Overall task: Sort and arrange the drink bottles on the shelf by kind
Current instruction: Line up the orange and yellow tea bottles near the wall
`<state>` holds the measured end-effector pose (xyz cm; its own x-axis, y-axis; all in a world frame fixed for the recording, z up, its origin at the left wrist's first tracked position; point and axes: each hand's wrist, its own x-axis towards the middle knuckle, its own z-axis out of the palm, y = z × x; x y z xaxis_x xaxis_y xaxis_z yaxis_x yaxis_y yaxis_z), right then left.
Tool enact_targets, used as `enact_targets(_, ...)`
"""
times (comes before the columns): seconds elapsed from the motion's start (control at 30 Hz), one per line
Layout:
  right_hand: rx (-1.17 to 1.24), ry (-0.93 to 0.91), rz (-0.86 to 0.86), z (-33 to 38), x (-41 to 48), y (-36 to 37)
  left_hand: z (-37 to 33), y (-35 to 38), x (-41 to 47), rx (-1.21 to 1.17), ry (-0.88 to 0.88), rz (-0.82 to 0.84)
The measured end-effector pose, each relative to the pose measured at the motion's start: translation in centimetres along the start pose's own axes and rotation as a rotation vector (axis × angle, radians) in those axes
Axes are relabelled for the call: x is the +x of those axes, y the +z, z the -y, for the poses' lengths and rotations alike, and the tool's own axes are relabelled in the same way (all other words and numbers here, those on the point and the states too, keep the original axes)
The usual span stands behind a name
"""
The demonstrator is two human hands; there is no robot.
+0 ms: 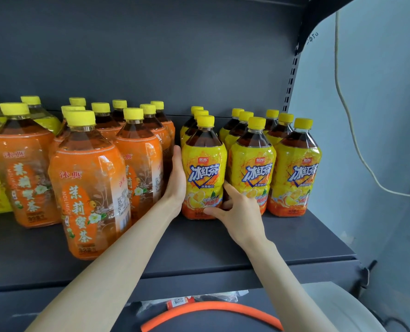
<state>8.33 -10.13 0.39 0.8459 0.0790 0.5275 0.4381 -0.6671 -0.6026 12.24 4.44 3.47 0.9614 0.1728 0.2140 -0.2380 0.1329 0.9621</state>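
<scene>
On shelf [295, 236], yellow-label bottle [204, 168] of dark tea, left hand [176, 182] flat against it, right hand [241, 208] gripping base

Single view, worn on your head, wide lens. It looks forward and slightly down onto the shelf [295, 238] from close up: the front yellow-label bottle [205, 168] sits near frame centre, its print readable. The back panel [175, 56] fills the top; a wall [378, 140] shows at right. Straight edges bow toward the margins. A lower level [43, 305] runs along the bottom edge.
</scene>
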Motion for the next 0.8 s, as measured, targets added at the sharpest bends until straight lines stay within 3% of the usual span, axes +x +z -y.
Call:
enact_targets(0.27, -0.027, 0.004, -0.003, -0.2, 0.0, -0.1, -1.1, 0.2, 1.9, -0.122, -0.050, -0.050)
enact_targets(0.8, -0.028, 0.036, 0.021, 0.0, -0.2, -0.4, -0.4, 0.2, 3.7, -0.237, -0.123, 0.065)
